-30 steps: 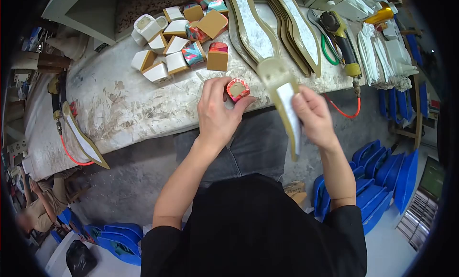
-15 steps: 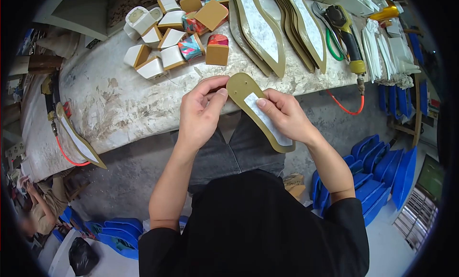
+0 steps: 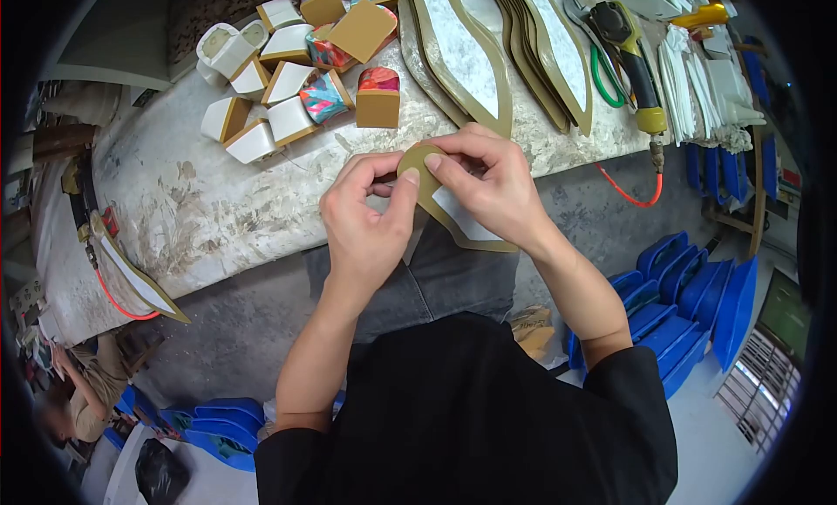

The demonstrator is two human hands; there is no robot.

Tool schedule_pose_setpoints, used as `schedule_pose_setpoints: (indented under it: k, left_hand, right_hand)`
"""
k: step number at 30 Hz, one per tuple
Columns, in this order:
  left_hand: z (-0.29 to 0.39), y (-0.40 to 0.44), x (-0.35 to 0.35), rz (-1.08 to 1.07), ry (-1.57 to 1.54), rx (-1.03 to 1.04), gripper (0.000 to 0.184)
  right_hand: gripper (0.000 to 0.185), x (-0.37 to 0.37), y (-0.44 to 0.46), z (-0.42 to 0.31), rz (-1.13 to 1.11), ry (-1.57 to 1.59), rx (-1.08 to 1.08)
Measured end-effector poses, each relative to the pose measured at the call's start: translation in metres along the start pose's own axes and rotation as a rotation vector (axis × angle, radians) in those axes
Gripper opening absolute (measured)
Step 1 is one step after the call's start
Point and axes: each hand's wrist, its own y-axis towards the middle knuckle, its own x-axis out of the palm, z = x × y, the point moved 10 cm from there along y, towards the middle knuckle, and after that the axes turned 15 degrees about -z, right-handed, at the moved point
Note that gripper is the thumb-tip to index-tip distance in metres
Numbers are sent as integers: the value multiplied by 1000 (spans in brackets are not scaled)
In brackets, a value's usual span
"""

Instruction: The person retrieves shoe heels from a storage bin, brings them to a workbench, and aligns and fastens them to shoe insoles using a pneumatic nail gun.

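Both hands meet at the rounded end of an olive insole (image 3: 471, 229) with a white strip, just off the table's front edge. My left hand (image 3: 370, 213) grips the left side of that end, thumb on top. My right hand (image 3: 493, 182) has its thumb pressed on the same end, its fingers curled beyond it. The red-patterned heel block is hidden beneath the insole and fingers. White and patterned heel blocks (image 3: 288, 117) lie in a group on the table behind my left hand. Stacked insoles (image 3: 462, 56) lie behind my right hand.
On the worktable (image 3: 218, 217), a yellow-and-black power tool (image 3: 629, 51) with a red hose lies at the right, beside white strips (image 3: 684, 86). Another insole (image 3: 135, 265) lies at the left edge. A person (image 3: 87, 383) is at the far left. Blue trays (image 3: 689, 304) stand on the floor.
The insole came from the right over the heel block, which went out of sight. My right hand moved left and up along the insole to its rounded end, and my left hand now grips it too.
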Motion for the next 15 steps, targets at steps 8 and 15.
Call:
schedule_pose_setpoints:
  k: [8, 15]
  left_hand:
    - [1, 12, -2, -66, 17, -98, 9]
    - [-1, 10, 2, -85, 1, -50, 9]
  right_hand:
    - [21, -26, -22, -18, 60, -163, 23]
    - [53, -290, -63, -18, 704, -651, 73]
